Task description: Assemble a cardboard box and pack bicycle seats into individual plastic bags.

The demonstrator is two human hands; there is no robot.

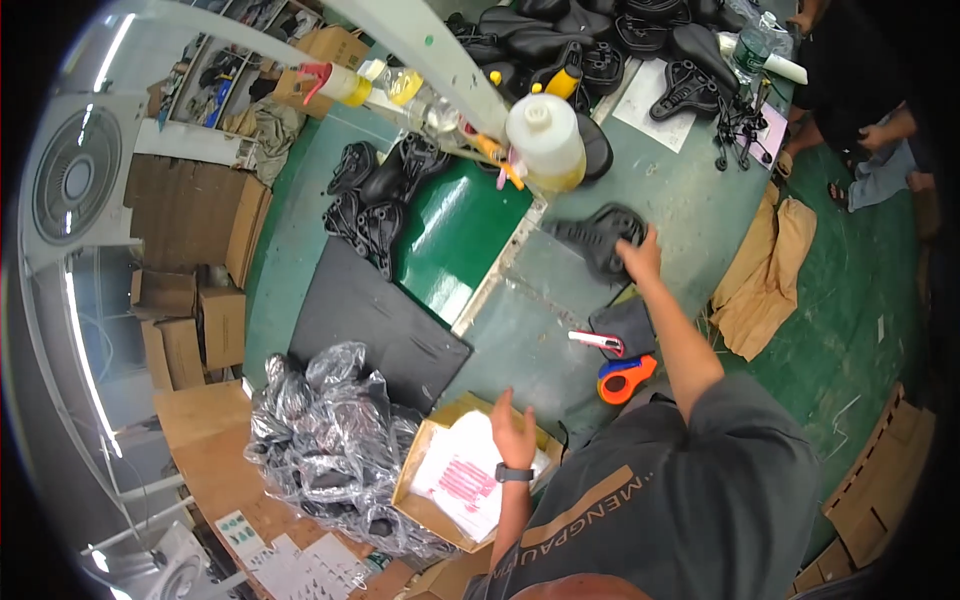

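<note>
My right hand point(641, 256) grips the edge of a black bicycle saddle point(585, 232), whose molded side with openings faces up over the green table. Fingers spread and holding nothing, my left hand point(513, 436) is above an open cardboard box point(415, 463). Inside the box lie white sheets or bags with red print point(462, 482); the hand hides part of them. Nearer me than the saddle are a red and white utility knife point(597, 341), a dark flat pad point(625, 325) and an orange tape dispenser point(627, 379).
Several black saddles point(535, 40) crowd the far table; others point(375, 205) sit at left. A white bottle point(546, 140) stands beside a metal post point(425, 50). Plastic-wrapped items point(335, 450) lie left of the box. A co-worker point(850, 85) is at far right.
</note>
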